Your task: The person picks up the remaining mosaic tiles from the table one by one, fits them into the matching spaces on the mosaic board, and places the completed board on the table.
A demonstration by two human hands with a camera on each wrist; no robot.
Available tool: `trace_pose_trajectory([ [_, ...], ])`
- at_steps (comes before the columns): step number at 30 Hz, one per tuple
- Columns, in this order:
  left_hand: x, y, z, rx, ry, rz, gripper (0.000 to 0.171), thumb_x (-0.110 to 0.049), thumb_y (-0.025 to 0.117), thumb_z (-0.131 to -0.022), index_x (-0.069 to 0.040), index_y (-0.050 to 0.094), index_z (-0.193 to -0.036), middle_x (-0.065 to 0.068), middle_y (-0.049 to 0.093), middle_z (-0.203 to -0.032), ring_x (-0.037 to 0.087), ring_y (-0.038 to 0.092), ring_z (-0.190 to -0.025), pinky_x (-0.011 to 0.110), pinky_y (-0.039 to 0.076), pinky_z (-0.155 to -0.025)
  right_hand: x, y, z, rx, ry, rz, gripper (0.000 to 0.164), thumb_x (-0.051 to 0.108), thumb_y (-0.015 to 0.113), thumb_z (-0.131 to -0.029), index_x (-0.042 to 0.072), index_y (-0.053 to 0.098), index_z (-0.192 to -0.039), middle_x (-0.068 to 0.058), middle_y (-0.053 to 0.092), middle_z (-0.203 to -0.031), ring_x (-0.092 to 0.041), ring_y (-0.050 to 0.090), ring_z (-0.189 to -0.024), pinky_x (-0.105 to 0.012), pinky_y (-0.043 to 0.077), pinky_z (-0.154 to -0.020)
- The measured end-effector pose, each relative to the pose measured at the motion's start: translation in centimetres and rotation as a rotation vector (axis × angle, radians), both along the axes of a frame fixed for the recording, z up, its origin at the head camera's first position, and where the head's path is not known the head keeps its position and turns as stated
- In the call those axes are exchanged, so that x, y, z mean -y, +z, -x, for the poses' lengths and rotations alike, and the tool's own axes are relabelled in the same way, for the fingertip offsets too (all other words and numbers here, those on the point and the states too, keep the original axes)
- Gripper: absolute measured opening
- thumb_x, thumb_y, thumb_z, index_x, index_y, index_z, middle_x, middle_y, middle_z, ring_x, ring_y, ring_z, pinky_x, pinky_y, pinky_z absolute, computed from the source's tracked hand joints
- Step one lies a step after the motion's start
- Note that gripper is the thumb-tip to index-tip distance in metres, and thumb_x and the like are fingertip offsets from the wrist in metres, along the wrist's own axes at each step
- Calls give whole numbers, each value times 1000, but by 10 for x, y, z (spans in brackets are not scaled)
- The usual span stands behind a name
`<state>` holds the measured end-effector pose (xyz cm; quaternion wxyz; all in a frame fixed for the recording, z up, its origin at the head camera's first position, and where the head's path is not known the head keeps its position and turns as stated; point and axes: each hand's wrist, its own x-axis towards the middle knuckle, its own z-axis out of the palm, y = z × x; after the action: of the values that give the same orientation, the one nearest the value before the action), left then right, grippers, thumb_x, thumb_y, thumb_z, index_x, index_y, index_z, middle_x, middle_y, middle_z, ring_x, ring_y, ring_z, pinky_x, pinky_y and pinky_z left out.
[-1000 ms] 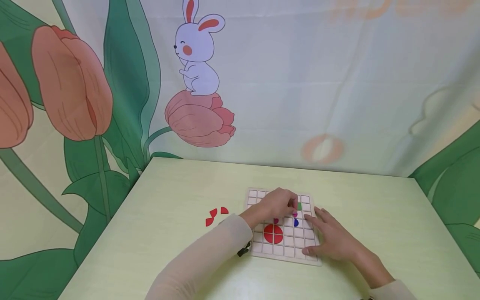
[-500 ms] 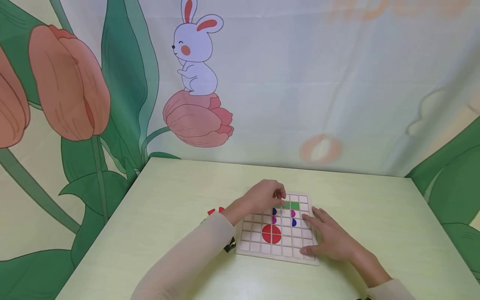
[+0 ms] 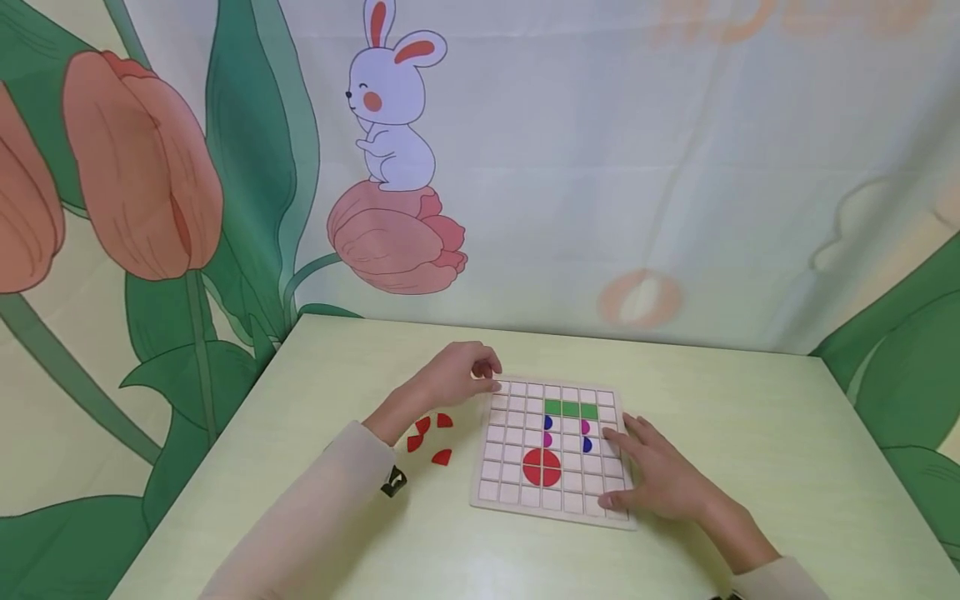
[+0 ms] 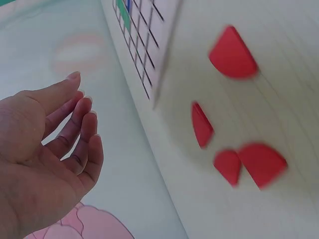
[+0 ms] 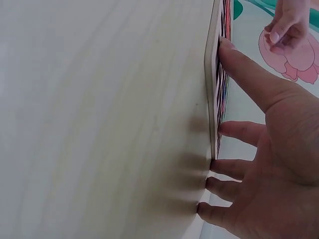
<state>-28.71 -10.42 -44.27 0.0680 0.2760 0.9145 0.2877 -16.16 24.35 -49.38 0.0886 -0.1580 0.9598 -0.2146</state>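
Note:
A pale wooden grid board (image 3: 498, 472) lies on the table, bearing a row of green squares (image 3: 571, 409), two blue half-discs (image 3: 587, 445), two pink half-discs (image 3: 586, 427) and a red circle of quarter pieces (image 3: 534, 460). My left hand (image 3: 450, 373) hovers by the board's far left corner, fingers loosely bent and nothing between them; the left wrist view shows the same bare hand (image 4: 50, 139). Along the board's right side, my right hand (image 3: 663, 471) rests with spread fingers, thumb and index tip on the board's edge (image 5: 212, 94).
Several loose red quarter-circle pieces (image 3: 442, 457) lie on the table (image 3: 360, 367) left of the board, below my left forearm. Behind the table hangs a printed cloth (image 3: 540, 208) with a rabbit and tulips. A dark strap (image 3: 393, 481) shows under the left wrist.
My left hand has moved left from over the board to its far left corner, uncovering the green row and the loose red pieces. The board has shifted slightly left; the right hand stays at its edge.

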Motion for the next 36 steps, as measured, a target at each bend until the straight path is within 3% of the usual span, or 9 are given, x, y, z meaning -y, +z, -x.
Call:
trace_pose_trajectory([
  [5, 26, -4, -5, 35, 34, 51, 27, -18, 83, -95, -7, 73, -118, -3, 67, -102, 20, 63, -101, 32, 55, -90, -1, -2, 1, -3, 1, -3, 108, 64, 87, -77, 8, 46, -160, -26, 24, -171, -53, 16, -156, -73, 26, -117],
  [11, 49, -10, -17, 184, 131, 111, 28, -15, 82, -95, -11, 73, -121, -1, 66, -108, 22, 60, -105, 29, 58, -82, 0, -2, 0, -2, 1, -5, 108, 64, 87, -77, 8, 46, -159, -26, 24, -170, -53, 17, -156, -72, 27, -117],
  [14, 56, -14, -21, 224, 146, 147, 27, -14, 83, -94, -13, 74, -120, 1, 65, -109, 22, 59, -104, 29, 58, -79, 1, -1, -1, -1, -1, -6, 108, 65, 87, -77, 8, 47, -159, -26, 25, -170, -53, 17, -156, -72, 27, -117],
  [23, 63, -27, -26, 220, 132, 131, 20, -9, 82, -94, -12, 76, -112, 2, 66, -107, 20, 60, -99, 33, 58, -86, 1, 0, 0, 10, -11, -10, 108, 65, 87, -77, 9, 46, -160, -25, 23, -171, -53, 16, -156, -73, 26, -118],
  [30, 62, -33, -25, 156, 87, 168, 15, -11, 84, -92, -15, 74, -103, 0, 62, -100, 19, 58, -95, 30, 55, -85, 0, 0, -1, 8, -7, -14, 108, 65, 86, -77, 9, 46, -160, -25, 24, -171, -53, 16, -156, -73, 26, -118],
  [36, 63, -34, -25, 178, 91, 161, 15, -10, 84, -92, -15, 71, -98, -2, 62, -95, 18, 59, -91, 30, 55, -83, 0, -1, -1, 17, -16, 9, 108, 64, 87, -77, 10, 46, -160, -25, 23, -171, -52, 15, -157, -73, 25, -118],
])
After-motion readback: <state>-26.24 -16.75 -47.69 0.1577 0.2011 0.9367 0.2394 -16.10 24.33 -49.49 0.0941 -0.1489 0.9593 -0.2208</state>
